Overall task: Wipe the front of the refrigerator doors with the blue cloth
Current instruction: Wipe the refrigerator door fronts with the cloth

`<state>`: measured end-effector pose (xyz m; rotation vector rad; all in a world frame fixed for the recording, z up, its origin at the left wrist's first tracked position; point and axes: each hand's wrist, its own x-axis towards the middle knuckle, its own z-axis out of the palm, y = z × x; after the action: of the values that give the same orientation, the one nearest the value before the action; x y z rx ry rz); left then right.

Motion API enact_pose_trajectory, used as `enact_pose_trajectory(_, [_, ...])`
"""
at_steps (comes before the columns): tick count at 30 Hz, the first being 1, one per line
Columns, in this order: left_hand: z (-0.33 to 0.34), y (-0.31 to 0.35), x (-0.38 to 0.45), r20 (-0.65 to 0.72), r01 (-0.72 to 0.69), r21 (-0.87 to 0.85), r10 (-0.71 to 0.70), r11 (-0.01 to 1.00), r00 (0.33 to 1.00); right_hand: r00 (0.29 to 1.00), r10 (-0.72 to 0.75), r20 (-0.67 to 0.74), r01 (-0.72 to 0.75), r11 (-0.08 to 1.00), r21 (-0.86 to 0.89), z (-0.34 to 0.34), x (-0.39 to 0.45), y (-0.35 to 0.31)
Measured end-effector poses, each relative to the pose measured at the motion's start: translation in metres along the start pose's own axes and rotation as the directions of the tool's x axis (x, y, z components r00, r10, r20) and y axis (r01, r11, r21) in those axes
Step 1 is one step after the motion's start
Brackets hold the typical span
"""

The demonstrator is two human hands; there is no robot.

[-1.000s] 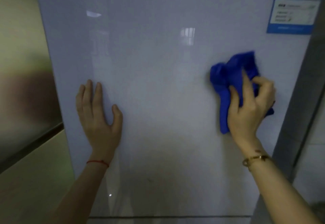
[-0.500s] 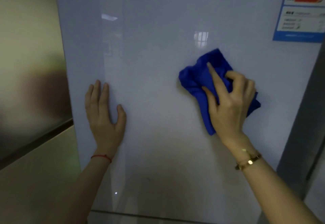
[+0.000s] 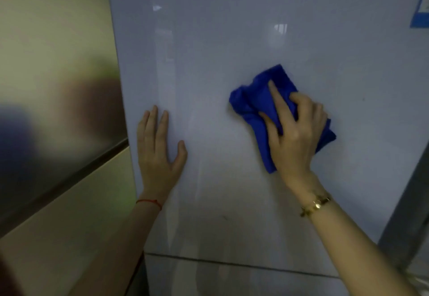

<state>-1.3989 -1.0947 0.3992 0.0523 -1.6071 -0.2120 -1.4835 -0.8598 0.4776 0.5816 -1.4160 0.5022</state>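
Note:
A glossy pale grey refrigerator door fills most of the view. My right hand presses a crumpled blue cloth flat against the door right of centre, fingers curled over it. My left hand lies flat on the door near its left edge, fingers together and pointing up, holding nothing. A dark seam near the bottom separates this door from a lower door.
A shiny beige wall or cabinet side with a dark horizontal strip stands left of the fridge. A blue-edged label sits at the door's top right. A grey vertical frame borders the fridge on the right.
My right hand has slid the blue cloth leftward across the door toward its middle. The view has shifted so the fridge sits further right. My left hand stays pressed in place.

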Motion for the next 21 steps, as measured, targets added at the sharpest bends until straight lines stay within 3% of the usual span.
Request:
enact_pose_trajectory(2, [-0.003, -0.006, -0.005, 0.004, 0.002, -0.002, -0.002, 1.0, 1.0, 0.999, -0.029, -0.015, 0.029, 1.0, -0.004, 0.013, -0.004, -0.026])
enact_pose_trajectory(4, [-0.007, -0.014, -0.012, 0.006, 0.008, 0.0, -0.008, 1.0, 1.0, 0.976, -0.204, 0.07, 0.202, 0.979, 0.033, 0.015, -0.05, -0.05])
enact_pose_trajectory(8, [-0.009, -0.03, -0.024, -0.024, 0.006, -0.002, -0.006, 1.0, 1.0, 0.822, -0.473, 0.317, 0.473, 0.877, 0.082, -0.006, -0.182, -0.048])
enact_pose_trajectory(10, [-0.009, -0.032, -0.026, -0.017, 0.008, -0.011, -0.009, 1.0, 1.0, 0.818, -0.47, 0.331, 0.476, 0.877, 0.068, -0.017, -0.195, -0.03])
enact_pose_trajectory(12, [-0.01, -0.033, -0.027, -0.012, 0.008, -0.014, -0.008, 1.0, 1.0, 0.899, -0.372, 0.231, 0.385, 0.923, -0.013, -0.018, -0.167, -0.018])
enact_pose_trajectory(14, [-0.01, -0.034, -0.027, -0.013, 0.007, -0.016, -0.007, 1.0, 1.0, 0.983, -0.143, 0.115, 0.151, 0.987, -0.063, -0.01, -0.124, -0.017])
enact_pose_trajectory(16, [-0.011, -0.034, -0.027, -0.019, 0.005, -0.012, -0.005, 1.0, 1.0, 0.997, 0.04, 0.069, -0.037, 0.998, -0.055, -0.001, -0.101, -0.03])
enact_pose_trajectory(18, [-0.01, -0.035, -0.028, -0.021, 0.004, -0.012, -0.004, 1.0, 1.0, 0.992, -0.052, 0.119, 0.056, 0.998, -0.032, 0.004, -0.115, -0.052])
enact_pose_trajectory(21, [-0.01, -0.036, -0.028, -0.017, -0.001, -0.021, 0.001, 1.0, 1.0, 0.898, -0.369, 0.238, 0.376, 0.927, 0.02, -0.001, -0.179, -0.067])
